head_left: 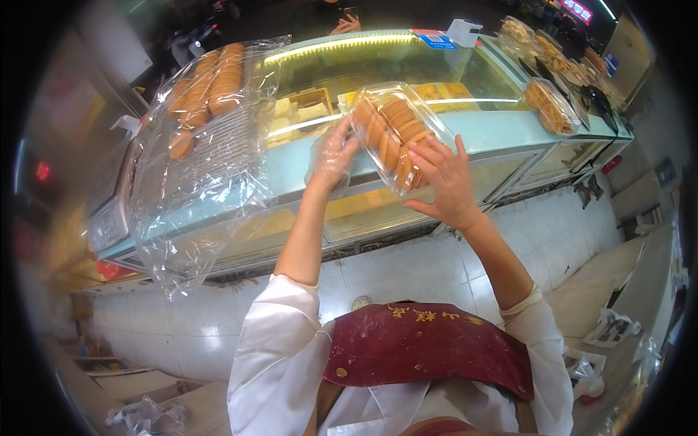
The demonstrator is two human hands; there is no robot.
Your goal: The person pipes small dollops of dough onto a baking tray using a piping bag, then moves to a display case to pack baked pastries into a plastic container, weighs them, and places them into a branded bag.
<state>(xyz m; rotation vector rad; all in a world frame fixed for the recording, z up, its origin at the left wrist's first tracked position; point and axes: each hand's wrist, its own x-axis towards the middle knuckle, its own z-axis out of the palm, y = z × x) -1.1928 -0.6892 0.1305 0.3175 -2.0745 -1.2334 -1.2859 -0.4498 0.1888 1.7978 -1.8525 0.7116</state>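
Note:
Between my hands is a clear plastic box [389, 123], packed with rows of round, flat brown cakes, tilted at the near edge of the glass counter. My left hand [333, 154], in a thin clear glove, grips the box's left side. My right hand [447, 182] looks bare; its fingers rest over the near right corner and its thumb is spread below. The box's underside is hidden. To the left, more round brown cakes [225, 80] lie in rows on a wire rack [163, 178], with one cake apart from them. A clear plastic sheet [189, 240] drapes over the rack and hangs past the counter's front.
The glass display counter [494, 134] holds pale and yellow pastries. Another clear box of baked goods [550, 107], black tongs [600, 102] and bagged goods stand at the right. A small white device [464, 33] sits at the back. Across the counter, another person's hand [346, 25] shows.

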